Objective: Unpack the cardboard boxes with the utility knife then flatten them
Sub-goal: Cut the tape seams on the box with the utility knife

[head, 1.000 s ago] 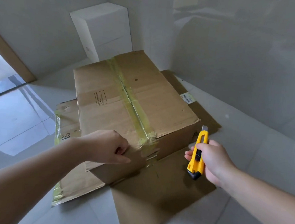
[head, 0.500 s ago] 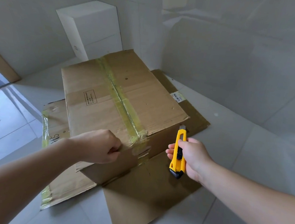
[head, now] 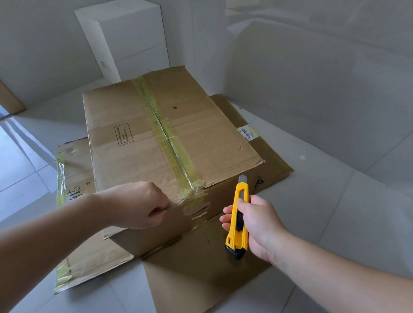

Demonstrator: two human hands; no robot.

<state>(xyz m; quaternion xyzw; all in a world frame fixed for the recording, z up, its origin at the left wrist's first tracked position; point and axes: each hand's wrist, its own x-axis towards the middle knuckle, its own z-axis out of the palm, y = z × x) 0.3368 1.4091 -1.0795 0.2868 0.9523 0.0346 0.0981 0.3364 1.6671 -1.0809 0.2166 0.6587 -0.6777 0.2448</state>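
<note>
Taped cardboard box [head: 172, 138] sitting centre frame on flattened cardboard sheets [head: 205, 277] on the floor; contents hidden. Left hand [head: 139, 206], fingers curled, bracing the box's near top edge. Right hand [head: 256, 225] gripping yellow utility knife [head: 239, 218], blade pointing up-frame, just right of the tape seam [head: 169, 141], which is running away from the person, up-left.

A taped box [head: 167, 138] sits on flattened cardboard [head: 198, 279], a knife [head: 239, 218] just right of it, another box [head: 128, 36] behind it.
</note>
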